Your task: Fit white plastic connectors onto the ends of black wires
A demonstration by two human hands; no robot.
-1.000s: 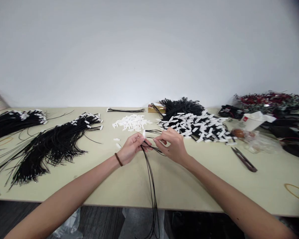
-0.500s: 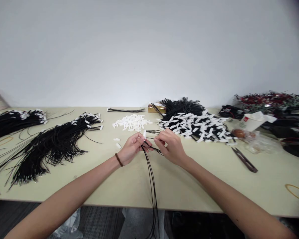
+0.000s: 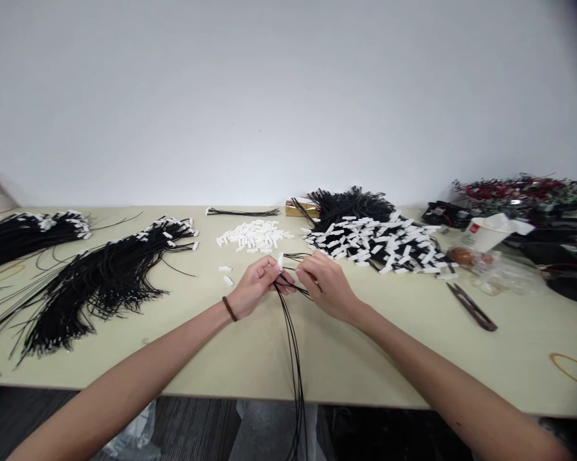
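Several black wires [image 3: 298, 390] trail from your left hand [image 3: 260, 278], whose thumb and fingers pinch a white connector housing [image 3: 281, 261] above the table [image 3: 230, 371], near the pile of loose white housings [image 3: 255, 235]. Your right hand [image 3: 327, 282] curls closed on wires just beside the connector housing, its fingers hiding which strand you grip.

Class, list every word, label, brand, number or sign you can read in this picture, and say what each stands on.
No text can be read with certainty.
White paper cup: a small red mark with faint print near it, too small and blurred to make out.
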